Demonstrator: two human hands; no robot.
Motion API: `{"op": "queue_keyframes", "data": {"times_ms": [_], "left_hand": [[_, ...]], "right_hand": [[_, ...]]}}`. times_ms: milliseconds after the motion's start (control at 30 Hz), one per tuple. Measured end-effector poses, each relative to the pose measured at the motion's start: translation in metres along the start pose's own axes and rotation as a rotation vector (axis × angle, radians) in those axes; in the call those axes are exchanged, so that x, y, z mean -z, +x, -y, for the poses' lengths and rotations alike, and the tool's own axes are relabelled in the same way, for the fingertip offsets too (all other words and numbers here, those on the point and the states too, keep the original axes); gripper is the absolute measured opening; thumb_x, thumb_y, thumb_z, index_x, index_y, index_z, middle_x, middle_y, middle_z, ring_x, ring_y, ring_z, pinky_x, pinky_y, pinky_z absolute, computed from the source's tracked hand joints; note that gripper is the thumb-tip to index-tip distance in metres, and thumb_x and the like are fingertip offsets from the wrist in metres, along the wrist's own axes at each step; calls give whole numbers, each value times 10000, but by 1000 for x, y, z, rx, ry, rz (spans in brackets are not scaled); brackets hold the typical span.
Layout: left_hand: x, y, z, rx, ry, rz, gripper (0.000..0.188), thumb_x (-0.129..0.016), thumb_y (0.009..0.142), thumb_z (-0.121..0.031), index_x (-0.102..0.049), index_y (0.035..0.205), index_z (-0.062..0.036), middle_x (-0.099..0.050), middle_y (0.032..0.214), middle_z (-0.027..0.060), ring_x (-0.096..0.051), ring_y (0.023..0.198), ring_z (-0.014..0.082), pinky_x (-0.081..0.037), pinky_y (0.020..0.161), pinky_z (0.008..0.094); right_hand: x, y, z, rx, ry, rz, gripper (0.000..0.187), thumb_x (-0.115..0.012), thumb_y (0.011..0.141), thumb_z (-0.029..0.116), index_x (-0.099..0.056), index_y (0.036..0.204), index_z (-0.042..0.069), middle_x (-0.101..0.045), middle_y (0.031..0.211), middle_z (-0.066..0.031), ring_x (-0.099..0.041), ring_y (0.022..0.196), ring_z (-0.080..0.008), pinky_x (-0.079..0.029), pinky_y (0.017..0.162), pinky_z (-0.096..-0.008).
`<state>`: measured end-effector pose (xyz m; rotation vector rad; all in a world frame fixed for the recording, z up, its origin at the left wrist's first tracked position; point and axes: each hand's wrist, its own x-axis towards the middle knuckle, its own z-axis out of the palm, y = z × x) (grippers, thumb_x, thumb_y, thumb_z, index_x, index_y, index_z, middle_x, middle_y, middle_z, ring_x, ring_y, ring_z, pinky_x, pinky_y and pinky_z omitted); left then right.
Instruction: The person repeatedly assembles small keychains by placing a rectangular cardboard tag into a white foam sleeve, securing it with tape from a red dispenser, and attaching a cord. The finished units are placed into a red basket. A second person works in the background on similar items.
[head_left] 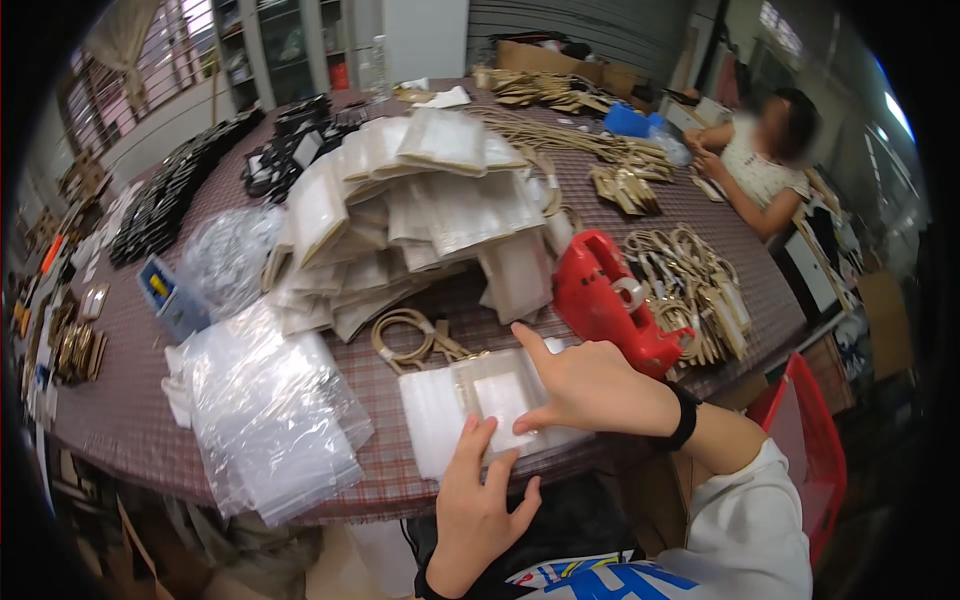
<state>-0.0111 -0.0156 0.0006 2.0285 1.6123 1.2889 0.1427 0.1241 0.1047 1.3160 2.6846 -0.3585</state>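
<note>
A flat pale packet with a white rectangle on it lies on a white foam sheet at the table's near edge. My left hand reaches up from below, fingers spread, with its fingertips at the packet's lower edge. From the right, my right hand lies over the packet's right side, thumb and forefinger stretched apart; its other fingers are partly hidden. Just beyond the foam sheet rests a coiled tan cable, its end running toward the packet. A red tape dispenser stands right beside my right hand.
A high heap of white foam-wrapped packets rises ahead. Clear plastic bags and a blue-grey box are at left. Tan cable bundles lie right, black bundles far left. Another person sits at the far right.
</note>
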Motion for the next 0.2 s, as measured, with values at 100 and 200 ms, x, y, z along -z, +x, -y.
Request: {"op": "queue_keyframes", "data": {"times_ms": [100, 200], "left_hand": [[-1, -3, 7, -4, -1, -15, 581, -878, 743, -138, -631, 1245, 18, -550, 1441, 262, -514, 1404, 513, -495, 1105, 534], [-8, -5, 6, -23, 121, 36, 778, -871, 763, -158, -542, 1445, 21, -537, 1460, 254, -477, 1447, 493, -469, 1132, 545]], "right_hand": [[-15, -21, -15, -102, 12, -17, 1144, -867, 805, 465, -228, 1645, 24, -743, 827, -226, -742, 749, -433, -578, 667, -518], [-37, -52, -21, -135, 329, -239, 1192, -879, 802, 406, -148, 1692, 98, -754, 1108, -209, -757, 872, -434, -597, 772, -522]]}}
